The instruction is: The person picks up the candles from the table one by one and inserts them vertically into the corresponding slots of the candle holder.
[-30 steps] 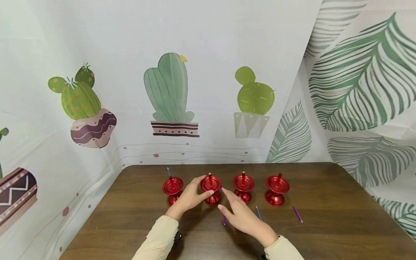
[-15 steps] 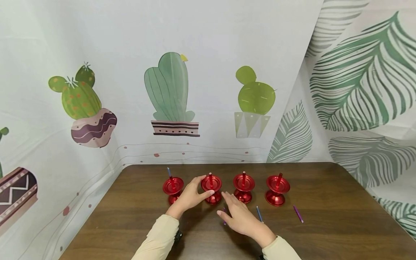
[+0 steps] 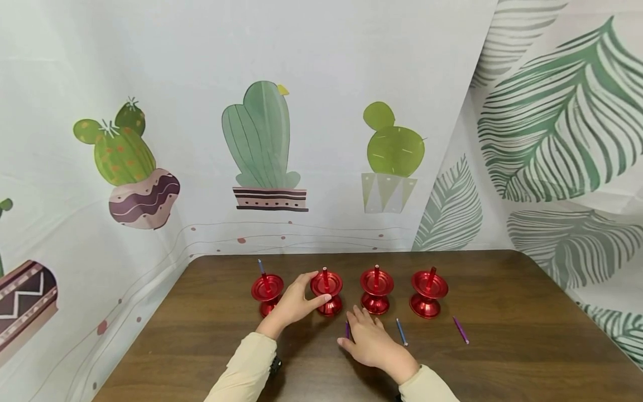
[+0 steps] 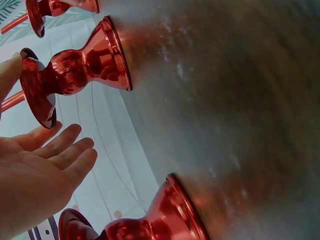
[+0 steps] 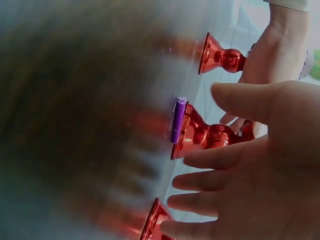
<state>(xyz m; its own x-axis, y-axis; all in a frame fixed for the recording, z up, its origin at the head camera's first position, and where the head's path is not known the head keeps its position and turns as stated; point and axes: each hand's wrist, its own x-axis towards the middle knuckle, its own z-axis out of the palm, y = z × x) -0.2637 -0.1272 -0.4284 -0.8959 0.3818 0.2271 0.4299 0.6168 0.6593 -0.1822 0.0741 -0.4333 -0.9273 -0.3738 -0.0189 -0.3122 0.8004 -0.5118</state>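
Note:
Several shiny red metal candle holders stand in a row, each with an upright tube in its dish. My left hand (image 3: 293,304) holds the dish of the second candle holder (image 3: 326,283) from the left, thumb on the near rim, index finger at the far left rim. The other fingers extend below the dish in the left wrist view. A thin blue candle (image 3: 260,266) stands in the tube of the leftmost holder (image 3: 267,287). My right hand (image 3: 373,340) hovers with fingers extended over a thin purple candle (image 5: 178,120) lying before the second holder, apparently apart from it.
The third holder (image 3: 377,282) and the rightmost holder (image 3: 429,285) stand on the brown wooden table (image 3: 517,324). A blue candle (image 3: 401,331) lies right of my right hand, and another purple candle (image 3: 460,330) farther right. A printed cloth (image 3: 331,139) hangs behind the table.
My right hand has lowered toward the table and the purple candle, its fingertips drawing nearer to me. The blue candle beside it is uncovered. My left hand keeps its place on the holder.

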